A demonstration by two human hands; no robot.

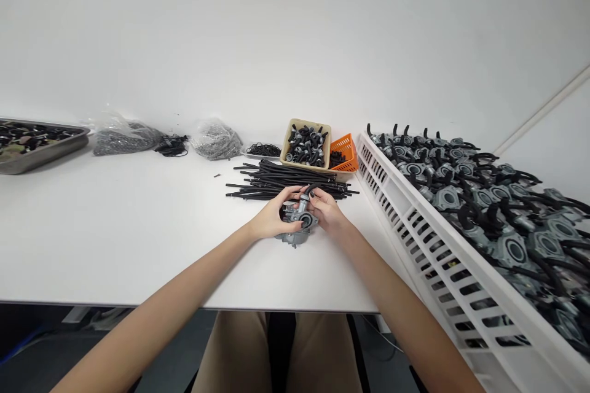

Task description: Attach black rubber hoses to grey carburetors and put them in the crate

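Observation:
A grey metal carburetor body (297, 221) rests on the white table (138, 233) in front of me, held between both hands. My left hand (273, 216) wraps its left side with curled fingers. My right hand (326, 207) grips the right side, its fingertips pinching a short black hose (312, 188) at the top of the part. Just behind the hands lies a pile of black hoses (281, 183).
A white slotted crate (415, 227) full of grey carburetor bodies with hoses stands at the right. Behind the hoses are a beige bin (306, 146) of black parts and an orange basket (345, 152). Plastic bags (124, 138) and a metal tray (37, 144) sit at the far left.

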